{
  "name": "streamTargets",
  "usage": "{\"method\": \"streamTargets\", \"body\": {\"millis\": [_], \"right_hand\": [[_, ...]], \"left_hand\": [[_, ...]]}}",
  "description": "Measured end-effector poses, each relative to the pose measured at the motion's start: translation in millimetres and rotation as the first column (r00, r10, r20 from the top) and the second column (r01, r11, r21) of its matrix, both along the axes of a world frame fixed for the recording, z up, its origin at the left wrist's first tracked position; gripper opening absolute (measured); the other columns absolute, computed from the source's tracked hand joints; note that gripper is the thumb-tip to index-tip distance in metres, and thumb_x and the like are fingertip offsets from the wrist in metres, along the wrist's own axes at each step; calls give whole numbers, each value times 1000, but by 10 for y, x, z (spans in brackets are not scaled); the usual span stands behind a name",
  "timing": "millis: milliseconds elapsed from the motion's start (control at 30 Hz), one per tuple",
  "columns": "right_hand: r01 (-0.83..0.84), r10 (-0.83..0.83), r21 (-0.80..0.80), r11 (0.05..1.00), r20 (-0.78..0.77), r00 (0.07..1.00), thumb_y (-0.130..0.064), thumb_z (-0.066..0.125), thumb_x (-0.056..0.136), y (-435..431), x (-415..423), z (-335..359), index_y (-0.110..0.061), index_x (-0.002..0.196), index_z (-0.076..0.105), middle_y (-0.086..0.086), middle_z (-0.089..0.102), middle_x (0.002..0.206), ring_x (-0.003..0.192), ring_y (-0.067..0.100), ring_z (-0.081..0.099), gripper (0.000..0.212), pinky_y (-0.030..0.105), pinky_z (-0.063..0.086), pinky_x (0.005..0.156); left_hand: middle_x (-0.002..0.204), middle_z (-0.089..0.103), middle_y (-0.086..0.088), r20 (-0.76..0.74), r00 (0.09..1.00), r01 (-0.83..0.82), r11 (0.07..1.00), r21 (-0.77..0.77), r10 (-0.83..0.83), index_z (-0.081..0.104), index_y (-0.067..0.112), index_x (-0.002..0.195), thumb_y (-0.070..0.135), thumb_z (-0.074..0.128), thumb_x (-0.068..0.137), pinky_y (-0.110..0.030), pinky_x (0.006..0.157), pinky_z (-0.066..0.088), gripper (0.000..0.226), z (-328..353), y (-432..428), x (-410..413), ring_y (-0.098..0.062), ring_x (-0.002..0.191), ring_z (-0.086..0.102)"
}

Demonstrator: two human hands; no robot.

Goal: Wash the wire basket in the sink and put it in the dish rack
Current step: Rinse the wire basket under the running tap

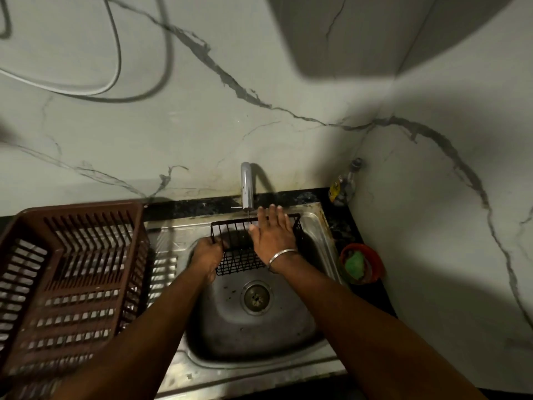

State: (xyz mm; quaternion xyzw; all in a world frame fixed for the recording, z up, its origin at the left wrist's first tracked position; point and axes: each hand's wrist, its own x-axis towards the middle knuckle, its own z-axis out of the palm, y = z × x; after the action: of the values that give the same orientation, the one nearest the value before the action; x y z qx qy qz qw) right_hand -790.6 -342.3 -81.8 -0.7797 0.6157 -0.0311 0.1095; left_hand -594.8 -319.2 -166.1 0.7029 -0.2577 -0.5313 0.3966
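Black wire basket (240, 259): over sink (230, 327).
Left hand (208, 255): fingers grip its left edge.
Right hand (272, 235): fingers straight, flat on it.

You face a pale wall (202, 125) veined with dark lines, meeting a side wall (447, 241) at your right. A cable (118, 53) loops across its upper left, above a black counter (184, 207). The light is dim, and the dark patch (360, 39) overhead may be shadow.
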Motion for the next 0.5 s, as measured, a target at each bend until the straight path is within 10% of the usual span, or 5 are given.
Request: {"method": "streamTargets", "body": {"millis": [200,367,500], "right_hand": [[-206,208,-86,975,12,978,-51,16,105,63,169,-5,-16,164,16,12,17,171,159,28,3,69,49,5,129],[39,-39,-8,999,-17,999,-48,19,106,48,-18,-47,-10,164,13,18,10,171,159,33,1,69,51,4,128],[-186,187,-58,981,10,982,-49,18,107,129,180,-75,-12,164,8,13,6,172,159,27,-5,69,47,-1,129]], "left_hand": [[96,82,-13,-35,999,-24,998,-57,22,83,9,99,16,78,87,-56,95,61,15,410,93,-136,-36,96,78],[88,77,-19,-12,995,-103,995,15,103,76,5,90,-7,60,94,-40,67,64,20,569,138,-96,-36,80,75],[96,81,-18,-44,993,-109,994,6,109,79,6,107,1,70,91,-57,87,64,19,424,172,-6,-39,91,78]]}}
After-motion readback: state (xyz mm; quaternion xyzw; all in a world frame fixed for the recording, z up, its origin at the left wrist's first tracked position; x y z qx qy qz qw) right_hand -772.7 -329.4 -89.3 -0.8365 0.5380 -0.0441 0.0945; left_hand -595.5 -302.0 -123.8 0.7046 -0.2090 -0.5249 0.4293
